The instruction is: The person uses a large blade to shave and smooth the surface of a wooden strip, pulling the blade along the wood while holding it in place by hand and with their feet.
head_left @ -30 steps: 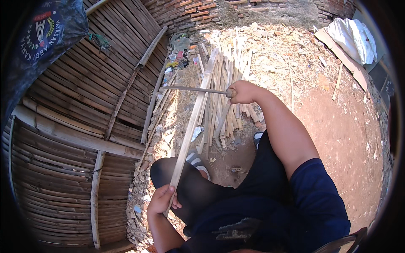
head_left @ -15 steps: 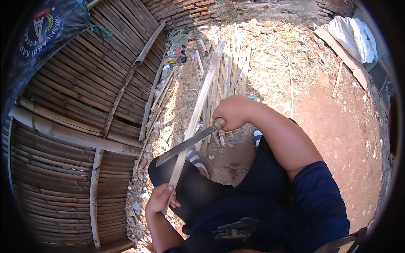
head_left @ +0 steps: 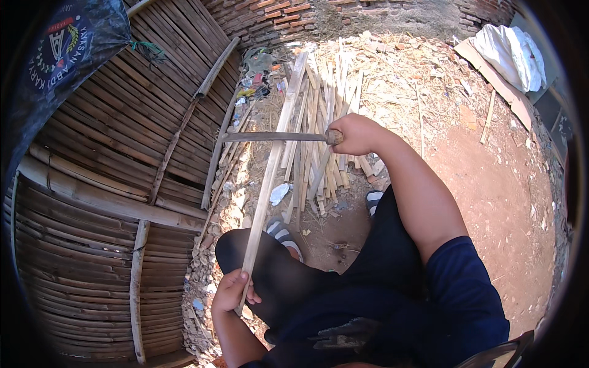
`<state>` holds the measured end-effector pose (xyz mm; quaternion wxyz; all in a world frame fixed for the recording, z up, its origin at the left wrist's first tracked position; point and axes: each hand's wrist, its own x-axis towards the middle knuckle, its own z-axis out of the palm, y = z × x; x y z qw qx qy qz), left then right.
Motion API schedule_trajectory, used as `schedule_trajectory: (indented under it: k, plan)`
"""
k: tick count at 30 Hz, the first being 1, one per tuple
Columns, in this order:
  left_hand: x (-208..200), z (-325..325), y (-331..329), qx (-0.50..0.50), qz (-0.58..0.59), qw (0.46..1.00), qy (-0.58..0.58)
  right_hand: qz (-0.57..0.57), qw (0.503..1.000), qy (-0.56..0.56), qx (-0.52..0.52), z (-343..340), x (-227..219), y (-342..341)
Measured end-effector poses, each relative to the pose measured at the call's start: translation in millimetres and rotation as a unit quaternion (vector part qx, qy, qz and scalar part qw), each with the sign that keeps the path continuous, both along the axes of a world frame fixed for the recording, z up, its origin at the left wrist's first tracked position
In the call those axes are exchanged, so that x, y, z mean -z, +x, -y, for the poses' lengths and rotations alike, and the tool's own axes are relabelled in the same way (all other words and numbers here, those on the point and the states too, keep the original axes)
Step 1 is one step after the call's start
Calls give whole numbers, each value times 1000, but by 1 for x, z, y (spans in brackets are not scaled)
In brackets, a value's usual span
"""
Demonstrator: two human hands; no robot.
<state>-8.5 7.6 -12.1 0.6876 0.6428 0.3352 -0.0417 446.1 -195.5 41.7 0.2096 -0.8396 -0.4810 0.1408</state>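
Observation:
My left hand (head_left: 233,291) is closed round the near end of a long pale bamboo strip (head_left: 268,178), by my left thigh. The strip slants away from me, its far end over a pile of similar strips. In my right hand (head_left: 358,135) is the wooden handle of a machete (head_left: 276,137). Its long dark blade points left and lies across the strip, above the strip's middle. Whether the edge touches the strip or hovers over it, I cannot tell.
Loose bamboo strips (head_left: 331,116) lie heaped ahead of my feet. A bamboo slat wall (head_left: 104,141) stands close on the left, with a dark printed banner (head_left: 67,55) at its top. Beyond are a brick wall (head_left: 282,15) and a white sack (head_left: 509,55) at far right.
My right hand has moved the machete forward along the strip, away from me, and its blade has turned from slanting to nearly level. The strip's far end has shifted slightly left; my left hand stays put.

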Motion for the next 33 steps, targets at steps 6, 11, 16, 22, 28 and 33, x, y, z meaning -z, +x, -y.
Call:
schedule_trajectory:
  k: [6,11,16,22,28,33]
  plan:
    - [-10,7,7,15,-20,999,32,27,982,-44,-183,-17,7,-41]
    - [-10,7,9,-7,-51,998,47,-80,995,23,61,-17,53,42]
    - [-6,3,0,-1,-28,998,48,-69,989,85,103,-11,38,38]
    - [-8,7,7,1,-34,999,25,57,988,-32,-139,-18,7,-44]
    - [-11,7,11,10,-45,998,37,-105,994,-12,-31,-21,40,21]
    - [-12,4,7,14,-50,997,48,-97,981,90,143,-9,43,51]
